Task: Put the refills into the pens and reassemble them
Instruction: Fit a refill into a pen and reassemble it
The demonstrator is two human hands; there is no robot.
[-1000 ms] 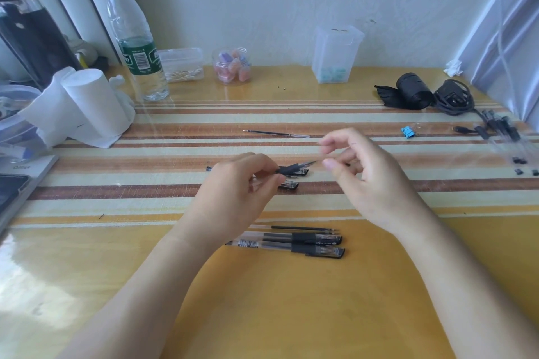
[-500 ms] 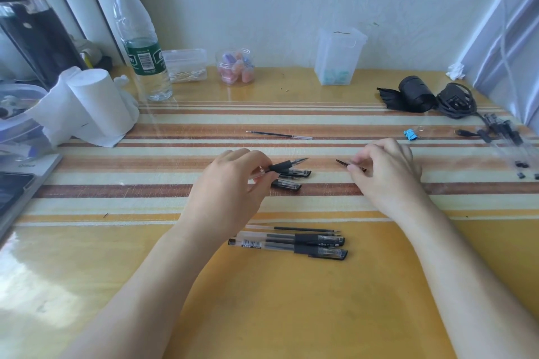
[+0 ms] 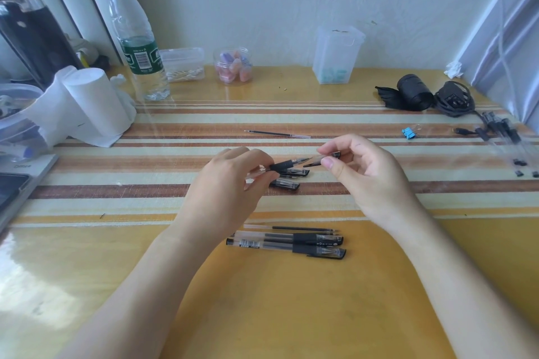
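Pen (image 3: pixel 281 166) held above striped mat (image 3: pixel 87 192), long axis left-right, tip end pointing right. Left hand (image 3: pixel 230 186) pinched shut on barrel behind black grip. Cap (image 3: pixel 322 160) in right hand (image 3: pixel 367 175), thumb and forefinger clamped on it, open mouth probably facing pen tip; blur, not certain. Cap just right of tip, nearly coaxial, small gap. Next move likely straight push leftward. Spare caps (image 3: pixel 287 183) on mat directly below. Two capped pens (image 3: pixel 288 245) plus loose refill (image 3: pixel 303 229) nearer body, another refill (image 3: pixel 277 134) beyond. Clear room between hands.
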